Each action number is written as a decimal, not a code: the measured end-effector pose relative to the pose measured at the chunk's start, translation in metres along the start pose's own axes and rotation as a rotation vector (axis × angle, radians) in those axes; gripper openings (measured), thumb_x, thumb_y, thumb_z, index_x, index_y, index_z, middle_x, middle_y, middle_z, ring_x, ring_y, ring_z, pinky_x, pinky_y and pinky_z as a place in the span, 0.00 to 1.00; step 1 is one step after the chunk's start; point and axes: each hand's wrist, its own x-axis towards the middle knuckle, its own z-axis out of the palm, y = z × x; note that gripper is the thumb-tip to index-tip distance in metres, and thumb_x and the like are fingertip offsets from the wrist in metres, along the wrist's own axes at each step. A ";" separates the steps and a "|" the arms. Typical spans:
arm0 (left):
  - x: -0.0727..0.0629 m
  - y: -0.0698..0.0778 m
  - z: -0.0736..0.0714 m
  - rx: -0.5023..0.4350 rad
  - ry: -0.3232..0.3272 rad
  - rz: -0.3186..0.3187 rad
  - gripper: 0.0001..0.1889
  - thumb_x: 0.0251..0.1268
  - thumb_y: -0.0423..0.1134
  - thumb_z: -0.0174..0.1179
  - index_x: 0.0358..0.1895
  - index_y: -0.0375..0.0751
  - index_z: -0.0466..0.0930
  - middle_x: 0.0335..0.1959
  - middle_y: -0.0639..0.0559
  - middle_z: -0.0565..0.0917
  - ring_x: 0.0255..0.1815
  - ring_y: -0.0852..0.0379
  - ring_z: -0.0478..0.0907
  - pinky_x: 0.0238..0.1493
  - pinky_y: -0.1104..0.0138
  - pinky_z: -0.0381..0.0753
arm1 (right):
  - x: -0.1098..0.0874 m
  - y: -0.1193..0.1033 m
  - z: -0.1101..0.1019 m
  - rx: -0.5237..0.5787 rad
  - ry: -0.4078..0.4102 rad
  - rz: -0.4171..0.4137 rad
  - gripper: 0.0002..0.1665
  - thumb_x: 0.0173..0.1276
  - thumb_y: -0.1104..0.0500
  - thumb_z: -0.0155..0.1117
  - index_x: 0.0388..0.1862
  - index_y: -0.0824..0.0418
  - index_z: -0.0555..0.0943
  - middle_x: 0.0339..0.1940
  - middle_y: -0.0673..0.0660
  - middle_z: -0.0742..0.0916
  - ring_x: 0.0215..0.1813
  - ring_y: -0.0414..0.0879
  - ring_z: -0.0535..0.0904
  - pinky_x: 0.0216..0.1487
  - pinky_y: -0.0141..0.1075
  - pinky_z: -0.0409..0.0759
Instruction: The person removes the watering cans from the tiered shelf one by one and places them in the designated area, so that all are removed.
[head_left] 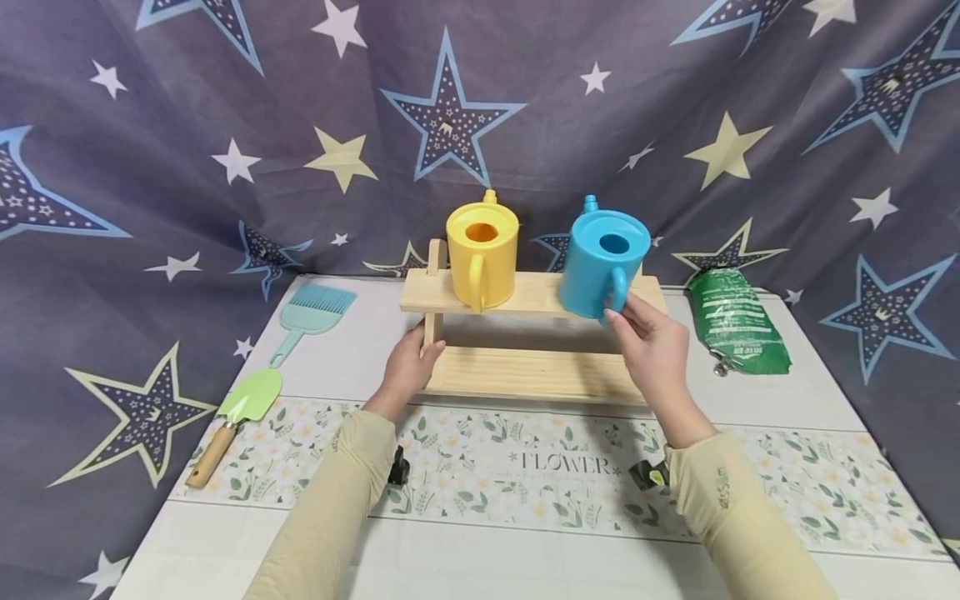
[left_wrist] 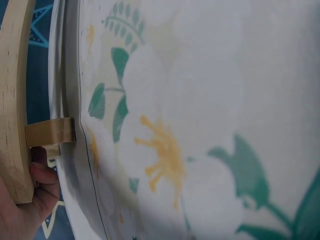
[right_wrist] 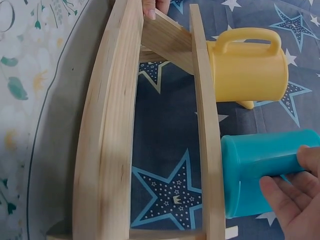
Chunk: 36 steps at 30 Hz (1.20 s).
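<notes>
A two-tier wooden shelf (head_left: 525,371) stands at the back of the table. My left hand (head_left: 407,367) grips its left upright, with the fingers partly hidden behind the wood; the left wrist view shows them curled at the wooden post (left_wrist: 14,100). A yellow watering can (head_left: 495,258) sits on the left of the top board, handle toward me. On the right side of that board is a blue watering can (head_left: 588,267), its base at the board. My right hand (head_left: 654,346) pinches the lower part of its handle.
On the left lie a blue dustpan-like brush (head_left: 303,308) and a green trowel (head_left: 255,392) with a wooden handle. At right is a green bag (head_left: 738,325) with scissors (head_left: 722,363) partly under it. A starry curtain (head_left: 555,50) hangs behind the table.
</notes>
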 end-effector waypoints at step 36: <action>0.001 -0.002 0.001 -0.003 -0.006 0.001 0.27 0.76 0.47 0.52 0.72 0.41 0.62 0.63 0.36 0.73 0.63 0.39 0.71 0.65 0.48 0.68 | -0.035 0.015 -0.079 -0.133 0.117 0.050 0.23 0.66 0.62 0.68 0.60 0.58 0.81 0.48 0.65 0.86 0.46 0.24 0.79 0.48 0.22 0.78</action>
